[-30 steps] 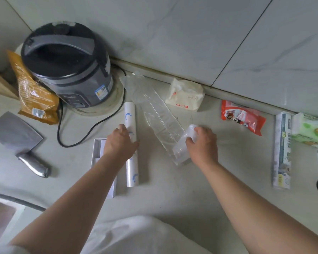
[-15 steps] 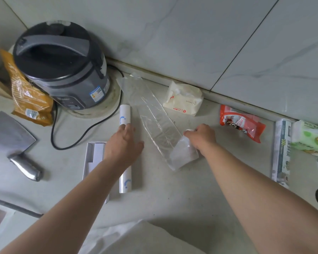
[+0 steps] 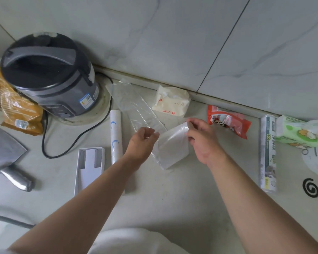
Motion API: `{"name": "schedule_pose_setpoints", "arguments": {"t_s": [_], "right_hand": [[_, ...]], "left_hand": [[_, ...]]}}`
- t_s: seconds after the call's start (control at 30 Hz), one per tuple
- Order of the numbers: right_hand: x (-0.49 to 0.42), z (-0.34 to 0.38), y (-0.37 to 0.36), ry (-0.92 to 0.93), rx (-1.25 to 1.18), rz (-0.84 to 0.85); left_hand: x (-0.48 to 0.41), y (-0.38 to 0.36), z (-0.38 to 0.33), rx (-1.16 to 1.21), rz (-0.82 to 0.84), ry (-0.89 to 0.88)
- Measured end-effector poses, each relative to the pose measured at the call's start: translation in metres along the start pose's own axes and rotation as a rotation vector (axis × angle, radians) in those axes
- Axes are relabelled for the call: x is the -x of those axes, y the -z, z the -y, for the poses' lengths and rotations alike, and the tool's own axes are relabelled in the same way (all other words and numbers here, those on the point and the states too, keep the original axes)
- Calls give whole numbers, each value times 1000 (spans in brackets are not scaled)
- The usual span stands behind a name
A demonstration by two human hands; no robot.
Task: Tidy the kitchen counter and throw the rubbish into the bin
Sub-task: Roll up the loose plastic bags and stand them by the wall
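Note:
A long clear plastic bag (image 3: pixel 136 109) lies across the counter from the wall toward me, its near end folded over. My right hand (image 3: pixel 200 136) pinches the folded near end at its upper right corner. My left hand (image 3: pixel 143 142) pinches the bag's left edge, fingers curled. A white roll with blue marks (image 3: pixel 116 136) lies just left of my left hand, untouched. A red snack packet (image 3: pixel 228 121) lies to the right of my right hand, and a cream tissue pack (image 3: pixel 171 103) sits by the wall.
A grey rice cooker (image 3: pixel 50 77) with a black cord stands at back left, an orange bag (image 3: pixel 15 105) beside it. A cleaver (image 3: pixel 6 153) and an open white box (image 3: pixel 89 165) lie left. A boxed film roll (image 3: pixel 267 153), green wipes (image 3: pixel 296 132) and a mosquito coil (image 3: pixel 310 187) lie right.
My left hand left the white roll and moved right to pinch the plastic bag. My right hand lifted the bag's folded near end off the counter.

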State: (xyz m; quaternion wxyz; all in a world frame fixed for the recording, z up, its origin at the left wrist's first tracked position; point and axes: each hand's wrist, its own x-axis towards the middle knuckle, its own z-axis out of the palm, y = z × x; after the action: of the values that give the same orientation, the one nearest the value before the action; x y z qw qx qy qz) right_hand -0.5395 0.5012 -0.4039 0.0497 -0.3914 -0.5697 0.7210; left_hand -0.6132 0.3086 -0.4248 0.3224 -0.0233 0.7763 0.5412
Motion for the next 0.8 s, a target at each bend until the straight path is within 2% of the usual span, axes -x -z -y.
{"name": "schedule_pose_setpoints", "arguments": {"t_s": [0.17, 0.27, 0.4, 0.53, 0.8], "right_hand": [[19, 13, -2, 9, -258, 191], [26, 16, -4, 0, -321, 223], [33, 16, -4, 17, -179, 200], [38, 20, -3, 30, -59, 159], [50, 28, -1, 32, 22, 79]], "left_hand": [[8, 0, -15, 314, 137, 96], [15, 1, -21, 445, 196, 87], [22, 3, -21, 443, 168, -25], [29, 11, -25, 340, 156, -141], [31, 21, -19, 226, 173, -212]]}}
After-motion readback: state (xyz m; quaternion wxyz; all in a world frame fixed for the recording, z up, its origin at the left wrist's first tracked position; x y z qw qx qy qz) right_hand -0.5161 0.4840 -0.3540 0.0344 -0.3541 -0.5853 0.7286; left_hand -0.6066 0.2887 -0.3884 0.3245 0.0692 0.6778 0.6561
